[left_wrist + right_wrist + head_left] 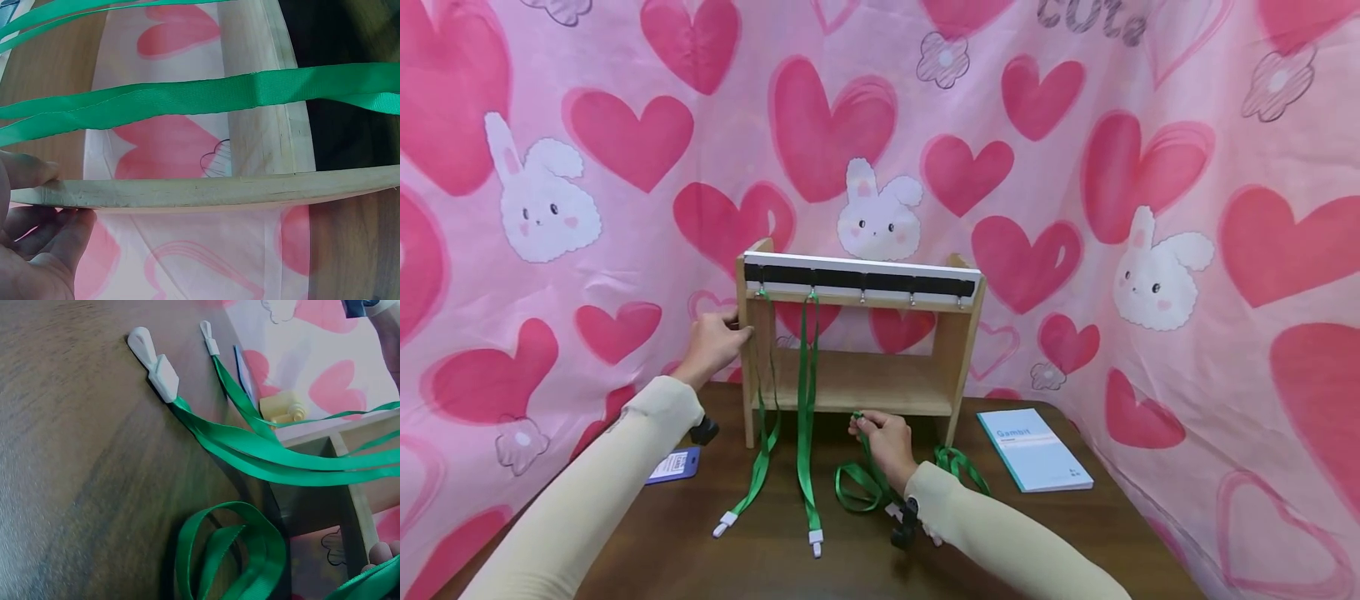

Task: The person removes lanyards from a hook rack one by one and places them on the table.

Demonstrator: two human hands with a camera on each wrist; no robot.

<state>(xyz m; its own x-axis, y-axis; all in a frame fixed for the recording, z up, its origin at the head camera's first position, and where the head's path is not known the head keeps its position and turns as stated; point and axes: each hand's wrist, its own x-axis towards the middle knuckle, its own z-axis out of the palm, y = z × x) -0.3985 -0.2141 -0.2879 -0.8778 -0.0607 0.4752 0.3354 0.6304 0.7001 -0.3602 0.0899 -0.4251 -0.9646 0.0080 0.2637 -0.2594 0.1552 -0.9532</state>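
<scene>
A small wooden rack [857, 382] stands on the table, with a row of metal hooks [862, 296] along its white-and-black top strip. Two green lanyards hang from the two leftmost hooks; the second lanyard [806, 408] ends in a white clip [816, 542] on the tabletop. At the rack's left side panel [206, 195], my left hand [713, 340] grips the edge between thumb and fingers. My right hand [886, 442], low before the rack, pinches another green lanyard [372, 581] near its end. The rest of that strap lies in a loose loop [275, 550] on the table.
Right of the rack lies a light-blue notebook [1037, 450]. A further coil of green lanyard [962, 467] is beside my right wrist. On the left, a blue card holder [673, 465] lies partly behind my left forearm. A pink heart-patterned curtain [925, 108] surrounds the table [700, 567].
</scene>
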